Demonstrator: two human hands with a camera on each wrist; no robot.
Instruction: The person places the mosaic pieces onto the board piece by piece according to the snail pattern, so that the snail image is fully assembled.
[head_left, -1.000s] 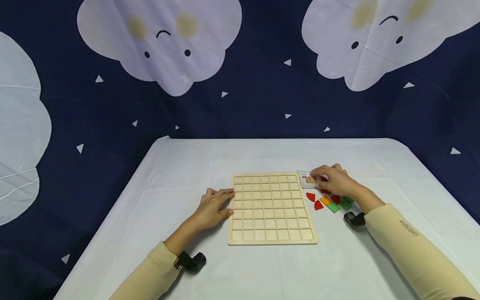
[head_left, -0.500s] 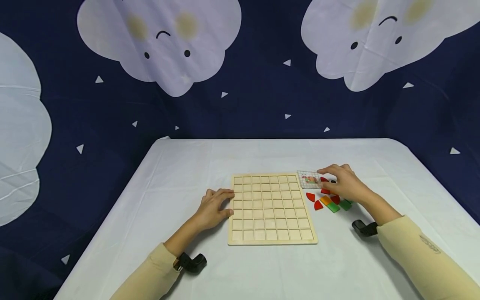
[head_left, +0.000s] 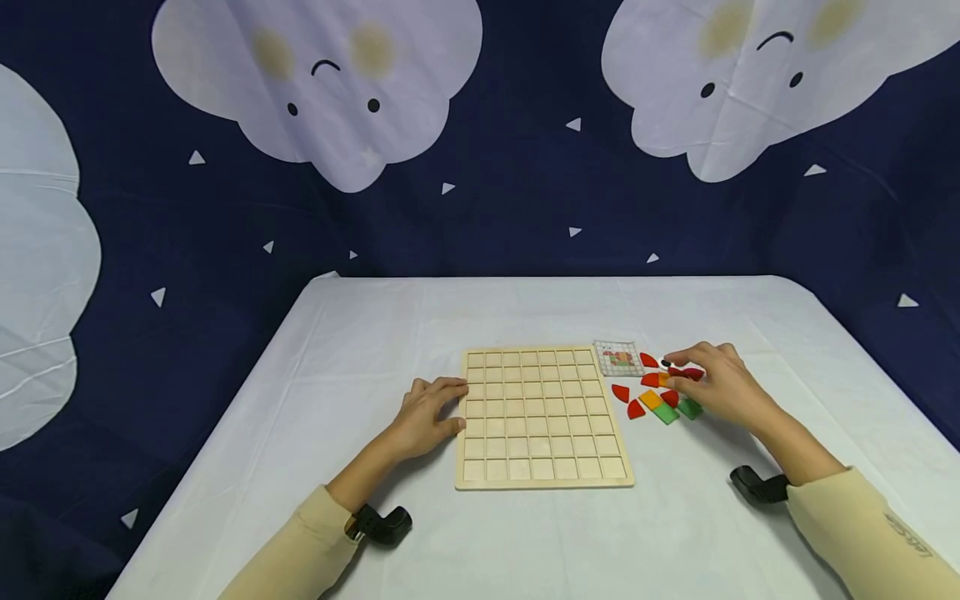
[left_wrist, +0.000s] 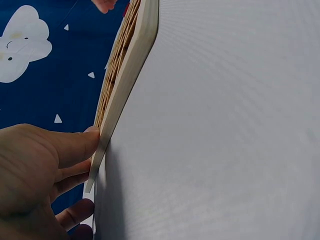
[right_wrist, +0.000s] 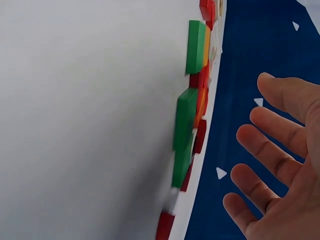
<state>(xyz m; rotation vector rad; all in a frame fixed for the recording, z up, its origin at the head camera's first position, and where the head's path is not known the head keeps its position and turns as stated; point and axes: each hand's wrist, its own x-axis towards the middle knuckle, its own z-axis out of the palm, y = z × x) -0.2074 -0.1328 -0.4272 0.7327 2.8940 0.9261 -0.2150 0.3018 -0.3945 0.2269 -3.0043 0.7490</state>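
In the head view my left hand (head_left: pixel 426 419) rests at the left edge of a wooden grid board (head_left: pixel 549 423), whose square cells hold nothing. Up close in the left wrist view, thumb and fingers of this left hand (left_wrist: pixel 35 170) lie extended against the board's rim (left_wrist: pixel 125 75). To the board's right, my right hand (head_left: pixel 722 385) hovers over loose coloured pieces: red quarter-round ones (head_left: pixel 620 392), an orange square (head_left: pixel 651 399) and green squares (head_left: pixel 666 413). Its fingers (right_wrist: pixel 272 155) are spread, with nothing between them, in the right wrist view. The hand hides some pieces.
A small pattern card (head_left: pixel 618 359) lies by the board's upper right corner. A small black piece (head_left: pixel 666 363) sits near my right fingertips. White cloth (head_left: pixel 420 312) covers the table, and a dark blue cloud-print curtain (head_left: pixel 510 217) hangs behind.
My right hand has moved right and toward me, off the card and over the loose pieces, uncovering the card and several red pieces. My left hand and the board stay put.
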